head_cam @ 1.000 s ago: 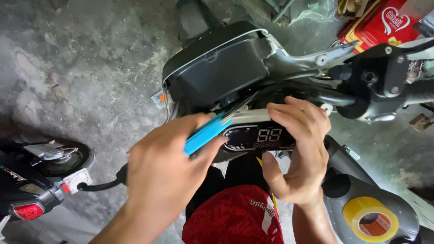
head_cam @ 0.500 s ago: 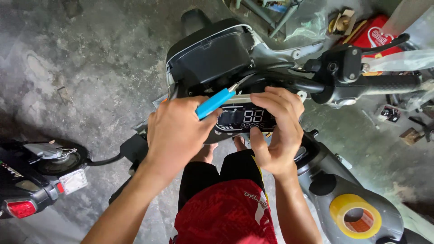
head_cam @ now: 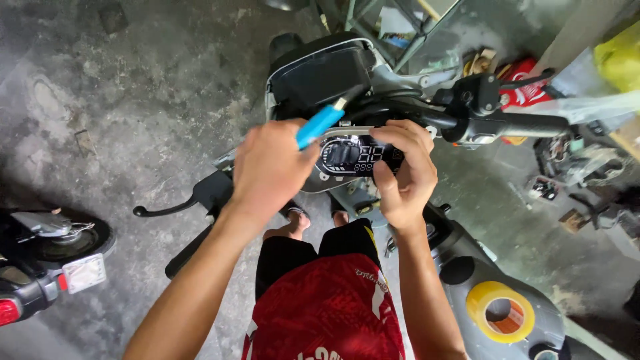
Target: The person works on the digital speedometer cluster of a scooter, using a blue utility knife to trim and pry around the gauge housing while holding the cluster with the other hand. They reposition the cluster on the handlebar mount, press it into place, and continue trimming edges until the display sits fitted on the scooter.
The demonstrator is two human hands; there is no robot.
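Note:
I stand over a scooter's handlebar. My left hand [head_cam: 270, 167] grips a screwdriver with a blue handle [head_cam: 320, 125], which points up and away toward the black front panel [head_cam: 320, 73]. My right hand [head_cam: 403, 173] holds the right side of the lit digital display unit [head_cam: 350, 157], thumb on its lower edge. The display sits between my two hands, partly covered by them. The screwdriver's tip is hidden.
The right handlebar grip with switch housing [head_cam: 493, 113] extends right; the left brake lever [head_cam: 167, 208] sticks out left. A yellow tape roll [head_cam: 500, 311] lies on the grey seat area. Another scooter's rear [head_cam: 47, 257] stands at left. Clutter and a red carton [head_cam: 527, 80] lie at the right.
My view has shifted, so the scooter sits higher and further right in frame. My left hand with the screwdriver stays at the display's left; my right hand has kept its hold on the display.

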